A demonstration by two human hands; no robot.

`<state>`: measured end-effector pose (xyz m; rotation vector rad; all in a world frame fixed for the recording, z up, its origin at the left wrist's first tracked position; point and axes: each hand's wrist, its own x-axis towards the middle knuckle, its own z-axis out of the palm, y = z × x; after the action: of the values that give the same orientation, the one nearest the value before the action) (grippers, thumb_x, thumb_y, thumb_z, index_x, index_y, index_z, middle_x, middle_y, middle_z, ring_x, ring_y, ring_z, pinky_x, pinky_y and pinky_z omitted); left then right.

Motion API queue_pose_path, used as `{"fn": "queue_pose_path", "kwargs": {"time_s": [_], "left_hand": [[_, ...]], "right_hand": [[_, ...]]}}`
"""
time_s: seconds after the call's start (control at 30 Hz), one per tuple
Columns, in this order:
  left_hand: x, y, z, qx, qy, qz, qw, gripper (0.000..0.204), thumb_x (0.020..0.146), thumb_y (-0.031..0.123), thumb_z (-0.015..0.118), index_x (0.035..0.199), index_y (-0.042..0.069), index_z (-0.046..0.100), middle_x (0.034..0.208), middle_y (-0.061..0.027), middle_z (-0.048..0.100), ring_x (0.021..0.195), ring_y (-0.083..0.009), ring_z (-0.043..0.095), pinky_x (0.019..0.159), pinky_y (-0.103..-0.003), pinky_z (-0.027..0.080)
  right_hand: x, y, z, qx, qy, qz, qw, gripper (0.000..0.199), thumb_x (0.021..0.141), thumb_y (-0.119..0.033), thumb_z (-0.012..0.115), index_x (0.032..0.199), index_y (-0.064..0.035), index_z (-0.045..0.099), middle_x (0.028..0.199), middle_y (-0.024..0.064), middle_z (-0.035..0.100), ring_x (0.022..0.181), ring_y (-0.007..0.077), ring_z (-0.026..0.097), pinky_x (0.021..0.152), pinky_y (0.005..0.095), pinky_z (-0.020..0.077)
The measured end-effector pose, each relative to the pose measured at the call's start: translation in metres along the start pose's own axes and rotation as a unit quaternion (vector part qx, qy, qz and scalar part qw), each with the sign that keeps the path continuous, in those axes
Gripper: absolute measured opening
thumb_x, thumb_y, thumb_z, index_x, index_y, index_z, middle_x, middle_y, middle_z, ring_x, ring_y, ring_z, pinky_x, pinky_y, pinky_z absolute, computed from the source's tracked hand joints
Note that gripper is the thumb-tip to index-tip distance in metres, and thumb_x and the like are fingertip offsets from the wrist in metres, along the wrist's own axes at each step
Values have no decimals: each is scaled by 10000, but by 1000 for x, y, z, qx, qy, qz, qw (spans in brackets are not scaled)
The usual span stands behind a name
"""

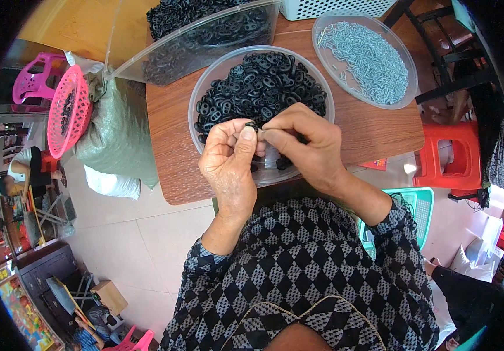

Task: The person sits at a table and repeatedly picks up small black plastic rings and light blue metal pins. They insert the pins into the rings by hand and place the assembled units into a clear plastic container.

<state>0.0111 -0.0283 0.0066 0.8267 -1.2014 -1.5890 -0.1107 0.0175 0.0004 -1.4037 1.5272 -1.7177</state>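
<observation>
My left hand (228, 161) pinches a small black plastic part (251, 126) between thumb and fingers. My right hand (304, 146) meets it from the right, fingertips closed on a small metal pin at the part. Both hands hover over the near rim of a clear round bowl (196, 96) heaped with black ring-shaped parts (261, 88). A second clear bowl (407, 88) at the right holds a pile of small silver pins (369, 58). Both bowls stand on a brown wooden table (170, 152).
A clear bin (202, 44) of more black parts lies at the table's far edge. A grey woven sack (117, 134) with a pink basket (68, 111) leans at the left. A red stool (454, 155) and a teal basket (421, 207) stand at the right. A white basket (328, 7) sits behind.
</observation>
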Motion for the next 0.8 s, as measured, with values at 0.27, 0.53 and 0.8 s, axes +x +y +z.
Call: {"fn": "queue_pose_path", "kwargs": {"time_s": [0.27,0.53,0.8], "left_hand": [[0,10,2,12,-14,9,1000,87,862,29,573,904,-46,565,765,-95,609,628,-120,570,558,-236,482],[-1,13,1,60,-23,25,998,93,865,46,578,895,-41,580,752,-79,613,632,-93,553,560,-200,457],[-1,10,0,90,-17,35,995,100,864,68,591,886,-29,592,741,-56,609,620,-75,531,558,-188,440]], "right_hand": [[2,-5,-4,247,-21,205,947,93,802,-33,636,878,20,647,799,38,639,725,68,566,651,209,454],[0,3,-5,257,-32,214,942,112,797,-79,653,870,7,654,774,29,639,688,58,545,612,197,429],[-1,2,-2,288,-17,234,928,109,798,-101,657,863,-13,657,750,16,631,637,46,507,558,189,388]]}}
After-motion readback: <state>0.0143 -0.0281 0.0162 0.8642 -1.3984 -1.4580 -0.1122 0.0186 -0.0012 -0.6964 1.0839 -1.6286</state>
